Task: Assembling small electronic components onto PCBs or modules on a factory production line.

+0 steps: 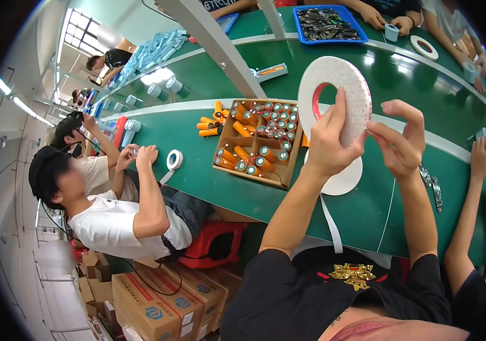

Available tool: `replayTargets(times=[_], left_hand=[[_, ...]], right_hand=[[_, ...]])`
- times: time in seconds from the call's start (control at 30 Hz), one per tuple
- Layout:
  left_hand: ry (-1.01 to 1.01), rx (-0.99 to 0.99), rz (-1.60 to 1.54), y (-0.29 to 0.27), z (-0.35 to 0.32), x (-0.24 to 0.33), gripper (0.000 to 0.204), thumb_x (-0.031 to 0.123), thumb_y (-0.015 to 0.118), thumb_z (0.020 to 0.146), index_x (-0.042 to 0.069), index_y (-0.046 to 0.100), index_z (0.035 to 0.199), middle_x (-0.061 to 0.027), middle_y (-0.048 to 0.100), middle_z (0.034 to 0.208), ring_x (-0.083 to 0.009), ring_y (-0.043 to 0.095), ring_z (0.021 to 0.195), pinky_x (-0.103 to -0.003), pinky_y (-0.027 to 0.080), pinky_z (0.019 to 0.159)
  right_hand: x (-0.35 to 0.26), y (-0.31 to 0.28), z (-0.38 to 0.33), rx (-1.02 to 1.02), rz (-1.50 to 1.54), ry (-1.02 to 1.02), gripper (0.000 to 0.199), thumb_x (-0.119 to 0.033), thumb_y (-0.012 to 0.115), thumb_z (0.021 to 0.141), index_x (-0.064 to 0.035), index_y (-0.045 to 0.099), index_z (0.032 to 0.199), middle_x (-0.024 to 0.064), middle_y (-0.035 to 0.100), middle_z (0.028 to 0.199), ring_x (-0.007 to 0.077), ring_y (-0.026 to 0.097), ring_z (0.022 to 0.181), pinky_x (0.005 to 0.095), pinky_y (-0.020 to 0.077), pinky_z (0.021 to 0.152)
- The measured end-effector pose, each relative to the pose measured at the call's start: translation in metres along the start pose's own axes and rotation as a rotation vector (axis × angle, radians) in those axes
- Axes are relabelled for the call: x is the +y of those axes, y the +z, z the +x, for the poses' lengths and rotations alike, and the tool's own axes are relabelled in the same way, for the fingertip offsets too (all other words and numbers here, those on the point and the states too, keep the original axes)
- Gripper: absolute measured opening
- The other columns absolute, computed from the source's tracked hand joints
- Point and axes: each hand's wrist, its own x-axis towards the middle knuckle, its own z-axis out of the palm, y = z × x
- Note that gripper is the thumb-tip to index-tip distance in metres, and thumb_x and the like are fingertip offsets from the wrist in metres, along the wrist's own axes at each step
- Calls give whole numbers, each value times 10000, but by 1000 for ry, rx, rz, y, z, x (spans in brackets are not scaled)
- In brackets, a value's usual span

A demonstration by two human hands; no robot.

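Held up above the bench is a large roll of white tape [355, 85] with a red inner core. My left hand [334, 133] grips it, with fingers through and over the ring and the thumb on the near rim. At the roll's lower right edge, my right hand [399, 139] pinches the tape with thumb and a fingertip, while another finger stays raised. Whether a loose end is between those fingertips is too small to see. Below my left wrist lies a second white roll [346, 176], partly covered. A white strip [330, 224] hangs from it past the bench edge.
Left of my arms stands a divided cardboard box [257, 142] of orange cylindrical cells, with loose orange cells [209, 126] beside it. Metal strips [437, 193] lie to the right. A co-worker [118, 216] sits at left near a small tape roll [174, 159]. A blue tray [329, 25] is across the bench.
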Motion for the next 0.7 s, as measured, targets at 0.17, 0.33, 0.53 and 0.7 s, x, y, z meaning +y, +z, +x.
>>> replayTargets(times=[0.17, 0.33, 0.53, 0.7], left_hand=[[23, 0, -122, -18, -7, -1, 814, 119, 675, 767, -103, 363, 1485, -224, 674, 1093, -307, 695, 891, -361, 563, 755], [-276, 30, -782, -39, 5, -2, 822, 382, 522, 895, -110, 304, 1516, -117, 639, 978, -135, 585, 762, -243, 482, 652], [41, -133, -5, -11, -12, -26, 779, 393, 551, 932, -90, 340, 1506, -268, 543, 1365, -355, 589, 1183, -421, 488, 981], [-14, -242, 8, 5, -23, -26, 947, 574, 611, 897, -136, 358, 1470, -420, 287, 1497, -504, 216, 1443, -514, 375, 1108]], right_hand=[[-27, 0, 10, 13, -110, -118, 250, -26, 801, 683, -97, 775, 921, 83, 535, 1047, 277, 628, 974, 371, 500, 804], [-9, -56, 31, 238, -157, 32, 202, 3, 618, 889, -59, 711, 1057, 135, 542, 1225, 286, 629, 1023, 383, 505, 896], [50, -70, 18, 290, 7, 446, 249, -74, 504, 947, -31, 648, 1145, 94, 645, 1042, 202, 646, 946, 344, 547, 865], [29, -61, -2, 427, 126, 508, 118, -87, 801, 812, -54, 689, 793, 56, 517, 982, 193, 585, 935, 316, 499, 797]])
